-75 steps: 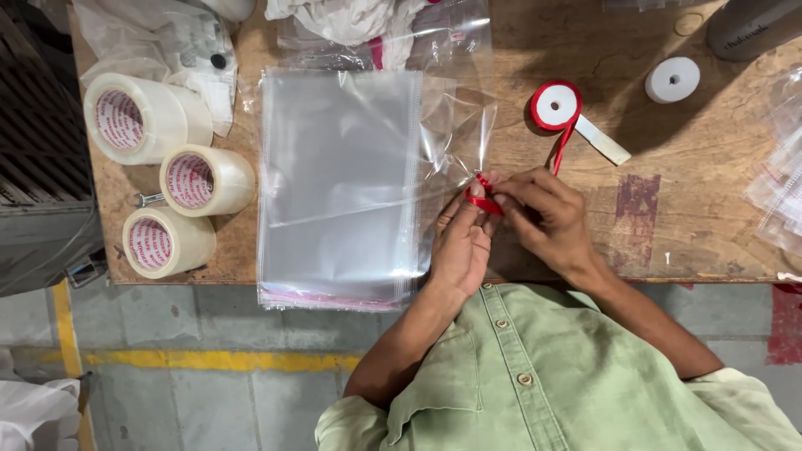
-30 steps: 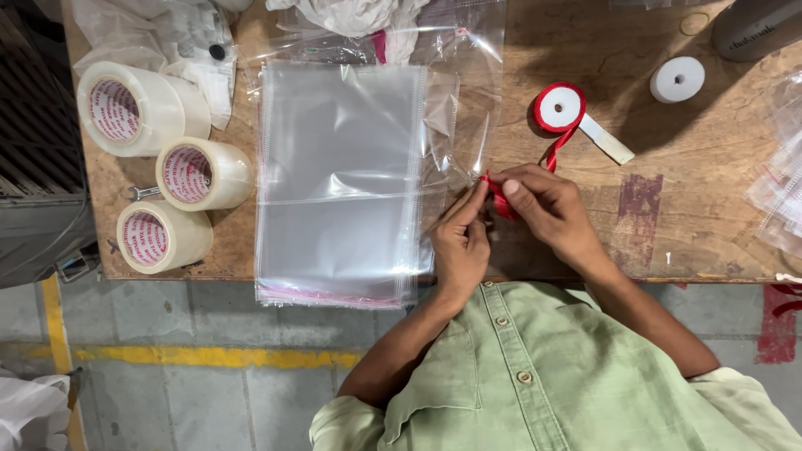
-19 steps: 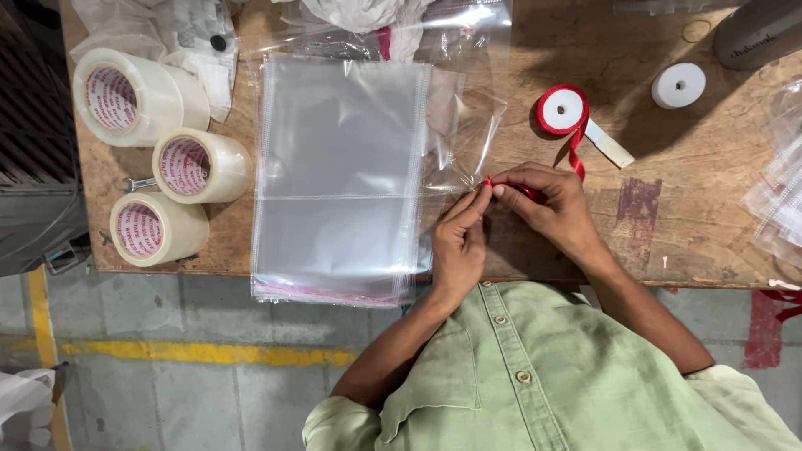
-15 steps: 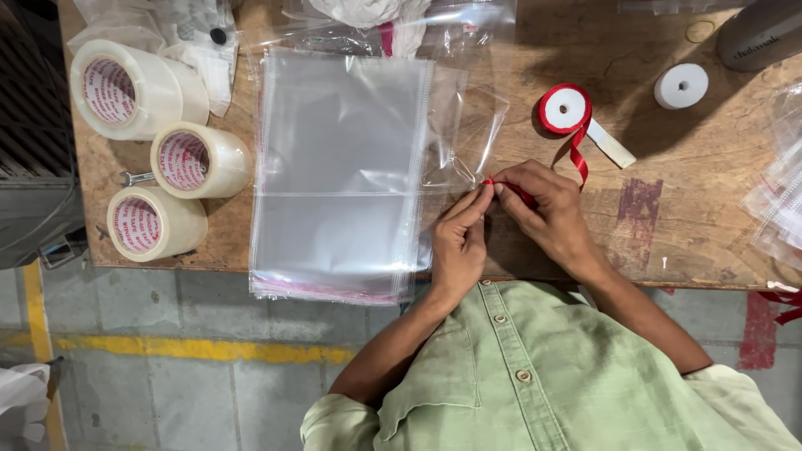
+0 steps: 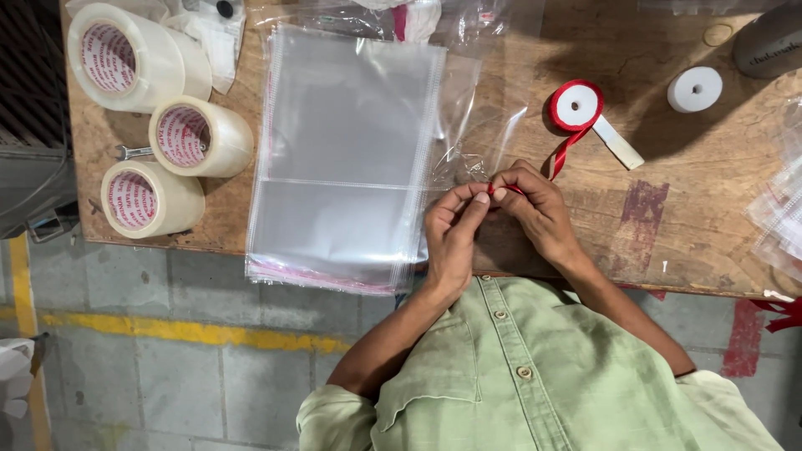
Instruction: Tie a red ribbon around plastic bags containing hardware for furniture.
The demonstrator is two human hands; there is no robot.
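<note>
My left hand (image 5: pixel 451 238) and my right hand (image 5: pixel 536 209) meet fingertip to fingertip over the wooden table (image 5: pixel 668 225). Both pinch a thin red ribbon (image 5: pixel 561 157), of which only a short bit shows between the fingers. The ribbon runs up and right to a red spool (image 5: pixel 575 104) with a white strip trailing from it. Just left of my fingertips lies the gathered neck of a small clear plastic bag (image 5: pixel 468 138). A stack of flat clear bags (image 5: pixel 342 159) lies to the left, and my left wrist is at its lower right corner.
Three rolls of clear tape (image 5: pixel 180 138) and a small wrench (image 5: pixel 134 152) sit at the table's left end. A white spool (image 5: pixel 695 88) and a grey cylinder (image 5: pixel 773 42) stand at the back right. More clear bags (image 5: pixel 781 217) lie at the right edge. Below is a concrete floor with a yellow line (image 5: pixel 192 331).
The red ribbon loop seen earlier between my fingers is now drawn tight and mostly hidden by my fingertips. My hands stayed in the same spot.
</note>
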